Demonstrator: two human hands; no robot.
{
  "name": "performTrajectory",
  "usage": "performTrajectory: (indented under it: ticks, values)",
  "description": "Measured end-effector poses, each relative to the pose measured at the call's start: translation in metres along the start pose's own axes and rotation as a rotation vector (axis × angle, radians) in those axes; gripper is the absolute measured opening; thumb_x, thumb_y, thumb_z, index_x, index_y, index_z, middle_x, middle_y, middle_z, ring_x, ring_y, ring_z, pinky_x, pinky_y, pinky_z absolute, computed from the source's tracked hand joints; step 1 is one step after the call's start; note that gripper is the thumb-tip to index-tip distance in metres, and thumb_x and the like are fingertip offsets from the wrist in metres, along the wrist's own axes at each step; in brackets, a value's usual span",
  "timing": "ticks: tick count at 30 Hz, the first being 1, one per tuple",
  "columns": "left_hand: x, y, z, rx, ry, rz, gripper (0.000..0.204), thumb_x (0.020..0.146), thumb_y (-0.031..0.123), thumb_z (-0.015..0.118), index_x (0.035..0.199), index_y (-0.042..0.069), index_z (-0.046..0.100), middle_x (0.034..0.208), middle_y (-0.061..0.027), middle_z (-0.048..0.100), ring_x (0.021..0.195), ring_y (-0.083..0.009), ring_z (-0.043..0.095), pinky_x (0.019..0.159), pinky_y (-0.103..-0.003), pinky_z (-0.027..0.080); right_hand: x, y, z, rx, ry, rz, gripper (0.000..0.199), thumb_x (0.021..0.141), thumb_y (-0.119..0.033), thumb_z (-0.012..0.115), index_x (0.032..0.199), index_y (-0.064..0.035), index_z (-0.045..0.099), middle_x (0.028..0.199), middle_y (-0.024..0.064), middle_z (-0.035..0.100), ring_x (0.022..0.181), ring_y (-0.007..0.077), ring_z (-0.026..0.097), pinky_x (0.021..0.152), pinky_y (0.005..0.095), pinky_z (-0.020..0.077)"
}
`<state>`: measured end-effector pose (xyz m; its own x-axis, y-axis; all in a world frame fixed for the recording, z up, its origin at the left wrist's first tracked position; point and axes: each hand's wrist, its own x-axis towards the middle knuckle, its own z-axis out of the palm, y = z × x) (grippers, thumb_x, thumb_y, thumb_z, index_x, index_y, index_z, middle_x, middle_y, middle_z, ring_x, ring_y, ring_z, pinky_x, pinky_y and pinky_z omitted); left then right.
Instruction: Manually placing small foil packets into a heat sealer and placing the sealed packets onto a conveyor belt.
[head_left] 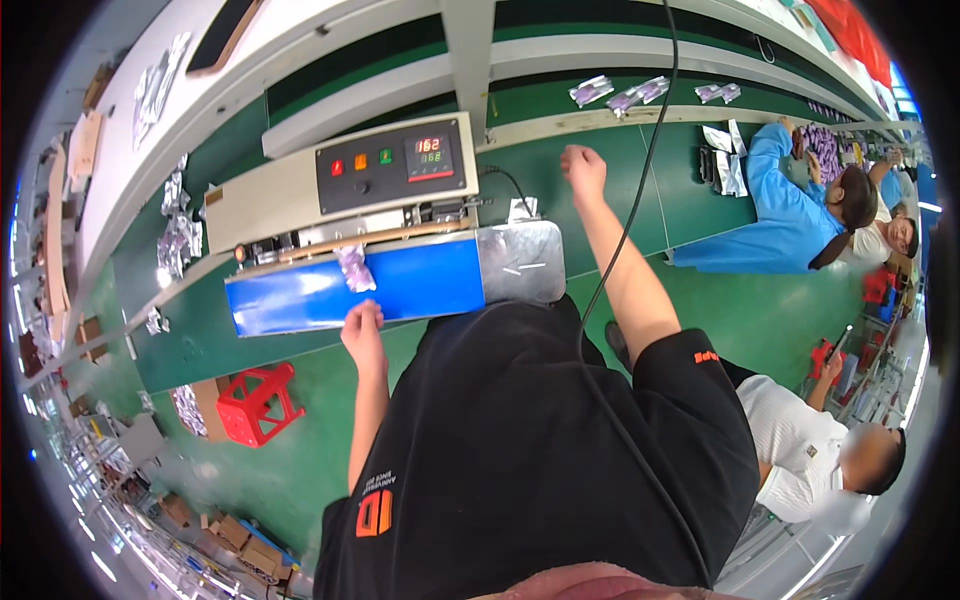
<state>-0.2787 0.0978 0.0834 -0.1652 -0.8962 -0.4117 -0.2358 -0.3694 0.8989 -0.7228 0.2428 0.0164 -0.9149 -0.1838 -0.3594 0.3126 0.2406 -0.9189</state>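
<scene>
A beige band sealing machine (395,170) stands on the green bench, with a lit display and several coloured buttons on its black panel. Along its front runs a blue conveyor belt (430,275). One small silver-and-purple foil packet (354,268) lies on the belt, its upper end against the sealing strip. My left hand (363,330) is just in front of the belt's near edge, close below the packet but apart from it, fingers curled with nothing visible in them. To the right of the machine, my right hand (585,172) is held closed over the green bench, nothing showing in it.
A metal plate (522,262) extends from the belt's right end. Foil packets (180,235) lie left of the machine; more packets (638,95) are on the far ledge. A black cable (640,190) hangs across. A red stool (260,404) is at lower left. Co-workers (780,215) sit at right.
</scene>
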Motion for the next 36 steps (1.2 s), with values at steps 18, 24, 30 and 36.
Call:
performTrajectory:
  ticks: [18, 24, 30, 36]
  values:
    - [-0.170, -0.029, -0.010, 0.177, 0.178, -0.239, 0.026, 0.091, 0.021, 0.065, 0.099, -0.003, 0.067, 0.086, -0.0028, 0.066, 0.075, -0.0077, 0.057, 0.069, -0.023, 0.047, 0.181, 0.020, 0.074, -0.838, 0.341, -0.006, 0.026, 0.085, -0.030, 0.057, 0.108, -0.0273, 0.069, 0.130, 0.0036, 0.053, 0.121, 0.0282, 0.048, 0.104, 0.0581, 0.0238]
    - [-0.100, 0.020, 0.036, 0.219, -0.276, -0.060, 0.031, 0.094, 0.022, 0.061, 0.108, -0.006, 0.065, 0.095, -0.0054, 0.068, 0.087, -0.0112, 0.061, 0.081, -0.026, 0.048, 0.067, 0.010, 0.024, -0.143, 0.116, -0.581, 0.018, 0.088, -0.020, 0.065, 0.094, -0.0030, 0.068, 0.095, 0.0100, 0.062, 0.082, 0.0192, 0.059, 0.073, 0.0298, 0.0471]
    - [-0.043, 0.055, 0.119, -0.052, -0.746, 0.024, 0.035, 0.096, 0.018, 0.058, 0.124, -0.003, 0.056, 0.120, -0.0120, 0.062, 0.109, -0.0167, 0.059, 0.091, -0.030, 0.048, -0.180, -0.005, -0.009, 0.242, -0.425, -0.203, 0.014, 0.086, 0.001, 0.065, 0.088, -0.0076, 0.053, 0.094, -0.0003, 0.055, 0.073, 0.0033, 0.049, 0.059, 0.0186, 0.0398]
    - [-0.027, 0.049, 0.132, -0.068, -0.794, -0.106, 0.021, 0.094, 0.020, 0.062, 0.101, 0.001, 0.065, 0.094, -0.0018, 0.065, 0.086, -0.0081, 0.060, 0.078, -0.026, 0.050, -0.243, -0.007, 0.005, 0.243, -0.579, -0.083, 0.038, 0.087, 0.003, 0.063, 0.117, -0.0051, 0.041, 0.102, 0.0069, 0.060, 0.079, 0.0073, 0.057, 0.068, 0.0218, 0.0461]
